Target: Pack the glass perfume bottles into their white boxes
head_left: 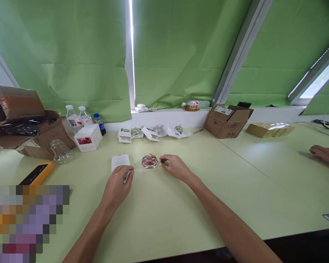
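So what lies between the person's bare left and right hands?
The head view shows a round clear glass bottle with pink decoration and gold top between the bare left hand and bare right hand.

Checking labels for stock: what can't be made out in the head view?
Head view:
Paper leaflet: print too small; left hand covers its lower end.
Small dark thing: mostly hidden by the right hand.
Round glass bottle: markings too small.
Pixelated patch: hides the lower left corner.

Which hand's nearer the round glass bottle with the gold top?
The right hand. Its fingertips are just right of the round glass bottle, almost at it. The left hand is farther off, below and left of the bottle, on a printed leaflet.
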`<state>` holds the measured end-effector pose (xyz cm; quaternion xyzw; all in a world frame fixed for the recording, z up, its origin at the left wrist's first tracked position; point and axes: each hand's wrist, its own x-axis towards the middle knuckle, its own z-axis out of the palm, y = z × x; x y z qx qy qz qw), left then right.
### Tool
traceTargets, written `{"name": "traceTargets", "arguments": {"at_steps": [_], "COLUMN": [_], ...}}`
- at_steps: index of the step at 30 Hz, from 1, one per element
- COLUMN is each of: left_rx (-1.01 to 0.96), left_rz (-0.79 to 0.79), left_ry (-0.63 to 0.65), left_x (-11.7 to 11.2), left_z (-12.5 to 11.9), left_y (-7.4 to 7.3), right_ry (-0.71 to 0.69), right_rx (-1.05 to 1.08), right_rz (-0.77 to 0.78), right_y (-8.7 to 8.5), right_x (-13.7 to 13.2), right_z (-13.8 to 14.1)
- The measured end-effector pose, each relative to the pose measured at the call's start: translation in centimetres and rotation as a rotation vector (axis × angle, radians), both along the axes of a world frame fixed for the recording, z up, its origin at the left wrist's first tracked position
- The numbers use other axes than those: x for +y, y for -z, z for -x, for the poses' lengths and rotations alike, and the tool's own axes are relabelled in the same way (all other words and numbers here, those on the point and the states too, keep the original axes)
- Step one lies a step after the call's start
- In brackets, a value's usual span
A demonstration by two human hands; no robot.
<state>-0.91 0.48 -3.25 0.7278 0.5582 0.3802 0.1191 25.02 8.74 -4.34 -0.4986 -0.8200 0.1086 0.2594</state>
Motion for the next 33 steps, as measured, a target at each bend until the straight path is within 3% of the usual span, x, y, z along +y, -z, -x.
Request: {"name": "traceTargets", "arguments": {"at_steps": [9, 23, 33], "left_rx": [-0.005, -0.003, 0.005], "left_rz": [-0.005, -0.006, -0.001], "left_ry": [0.005, -0.004, -0.004], "left_x": [-0.02, -0.06, 0.01], "left_z": [-0.03, 0.01, 0.02], "left_y": [0.09, 0.17, 0.13], "right_ry": [-0.003, -0.072, 0.002], "right_rx": [-0.015, -0.067, -0.002], "right_rz": [0.057, 0.008, -0.002], "right_y": [0.27, -0.03, -0.07], "right_x": [-0.06, -0.28, -0.20], "right_z": [-0.36, 0.12, -0.18]}}
